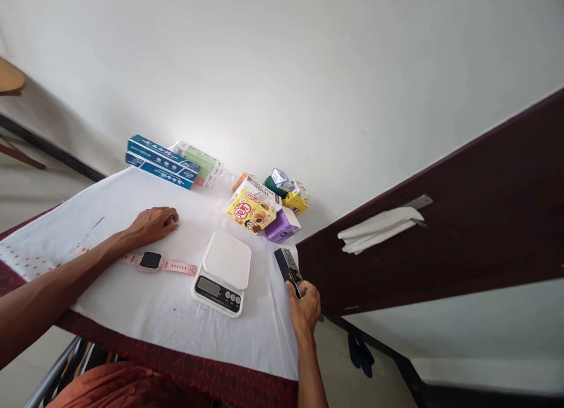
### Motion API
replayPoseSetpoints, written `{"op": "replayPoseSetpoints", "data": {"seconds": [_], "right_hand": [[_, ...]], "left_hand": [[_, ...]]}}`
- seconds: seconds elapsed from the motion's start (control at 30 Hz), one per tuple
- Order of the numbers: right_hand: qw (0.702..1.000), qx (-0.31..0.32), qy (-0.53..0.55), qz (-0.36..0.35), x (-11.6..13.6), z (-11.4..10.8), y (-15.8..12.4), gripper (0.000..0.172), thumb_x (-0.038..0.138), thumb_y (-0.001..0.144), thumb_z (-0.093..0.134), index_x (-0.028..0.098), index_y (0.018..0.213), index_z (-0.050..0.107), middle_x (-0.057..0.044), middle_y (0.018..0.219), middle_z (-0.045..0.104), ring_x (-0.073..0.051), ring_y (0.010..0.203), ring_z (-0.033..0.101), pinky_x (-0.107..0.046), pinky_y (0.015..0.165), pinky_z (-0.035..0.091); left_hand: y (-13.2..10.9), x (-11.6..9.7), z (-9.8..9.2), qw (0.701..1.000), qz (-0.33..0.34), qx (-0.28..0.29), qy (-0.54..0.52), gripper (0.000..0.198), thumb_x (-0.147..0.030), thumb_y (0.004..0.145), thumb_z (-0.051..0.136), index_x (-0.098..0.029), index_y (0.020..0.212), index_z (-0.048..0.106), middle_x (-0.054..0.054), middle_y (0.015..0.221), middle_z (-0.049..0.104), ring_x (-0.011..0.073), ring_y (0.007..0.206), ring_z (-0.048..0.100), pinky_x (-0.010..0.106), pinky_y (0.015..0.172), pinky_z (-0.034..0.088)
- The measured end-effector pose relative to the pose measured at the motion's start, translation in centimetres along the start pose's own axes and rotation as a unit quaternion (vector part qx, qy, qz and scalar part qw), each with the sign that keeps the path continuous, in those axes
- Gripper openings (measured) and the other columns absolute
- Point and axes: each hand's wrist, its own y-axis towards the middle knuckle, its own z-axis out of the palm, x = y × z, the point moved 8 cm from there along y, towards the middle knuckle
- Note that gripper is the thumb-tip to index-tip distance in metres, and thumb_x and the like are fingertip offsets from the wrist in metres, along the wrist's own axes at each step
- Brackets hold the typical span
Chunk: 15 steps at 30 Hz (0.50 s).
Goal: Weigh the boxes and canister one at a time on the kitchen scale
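At the table's right edge, my right hand (pixel 305 307) is closed around the near end of a slim black box (pixel 287 265) with light lettering. My left hand (pixel 154 225) rests on the white cloth, its fingers loosely bent, the thumb a little apart and nothing in them. Just below that wrist lies a pink smartwatch (pixel 150 260) with its strap spread out; my forearm covers part of the strap. Between my hands stands a white kitchen scale (pixel 227 261) with nothing on its platform. Its display (pixel 208 286) looks blank.
A long blue box (pixel 162 161) and a green-and-white pack (pixel 200 164) lie at the back left. Several small cartons cluster by the wall, among them a yellow one (pixel 250 211) and a purple one (pixel 282 225). A white cloth (pixel 381 229) hangs on the dark door's handle.
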Motion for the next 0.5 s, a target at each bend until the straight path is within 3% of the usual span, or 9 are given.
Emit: {"op": "replayPoseSetpoints", "data": {"seconds": [0.07, 0.13, 0.23, 0.37, 0.5], "right_hand": [[1.0, 0.003, -0.005, -0.006, 0.3, -0.3, -0.2, 0.055, 0.07, 0.07, 0.062, 0.023, 0.097, 0.062, -0.012, 0.091, 0.065, -0.037, 0.098, 0.059, -0.051, 0.088, 0.047], [0.999, -0.017, -0.028, -0.003, 1.3, -1.0, -0.4, 0.069, 0.074, 0.07, 0.062, 0.019, 0.112, 0.064, -0.02, 0.106, 0.064, -0.045, 0.11, 0.055, -0.059, 0.091, 0.045], [0.994, -0.078, -0.068, -0.02, 5.6, -2.5, -0.5, 0.083, 0.078, 0.078, 0.055, 0.017, 0.135, 0.058, -0.029, 0.136, 0.052, -0.053, 0.126, 0.044, -0.067, 0.093, 0.041], [0.982, -0.088, -0.012, -0.168, 16.8, -1.7, -0.1, 0.072, 0.066, 0.091, 0.051, 0.013, 0.139, 0.055, -0.029, 0.14, 0.051, -0.048, 0.132, 0.044, -0.063, 0.104, 0.037], [0.952, -0.007, 0.069, -0.299, 28.6, 3.1, 0.3, 0.053, 0.053, 0.095, 0.051, 0.016, 0.133, 0.056, -0.022, 0.131, 0.061, -0.039, 0.128, 0.05, -0.055, 0.108, 0.037]], "left_hand": [[-0.1, -0.1, 0.1, 1.0, 0.002, 0.002, -0.004, 0.022, -0.036, 0.086, 0.049, -0.024, 0.098, 0.063, 0.002, 0.091, 0.072, 0.0202, 0.082, 0.066, 0.029, 0.068, 0.043], [-0.2, -0.2, 0.3, 1.0, 0.005, 0.004, -0.008, 0.021, -0.034, 0.086, 0.05, -0.023, 0.098, 0.064, 0.002, 0.091, 0.072, 0.0201, 0.083, 0.066, 0.029, 0.068, 0.043], [-0.3, -0.2, 0.4, 1.0, 0.009, 0.0, -0.011, 0.018, -0.03, 0.087, 0.052, -0.022, 0.099, 0.064, 0.003, 0.092, 0.072, 0.0202, 0.083, 0.066, 0.03, 0.07, 0.043], [-0.5, -0.1, 0.4, 1.0, 0.007, -0.006, -0.023, 0.015, -0.028, 0.088, 0.056, -0.022, 0.099, 0.064, 0.004, 0.096, 0.072, 0.0207, 0.085, 0.067, 0.03, 0.071, 0.044], [-0.5, -0.1, 0.5, 1.0, 0.003, 0.0, -0.029, 0.014, -0.026, 0.088, 0.057, -0.022, 0.099, 0.064, 0.004, 0.098, 0.073, 0.021, 0.087, 0.068, 0.031, 0.075, 0.046]]}}
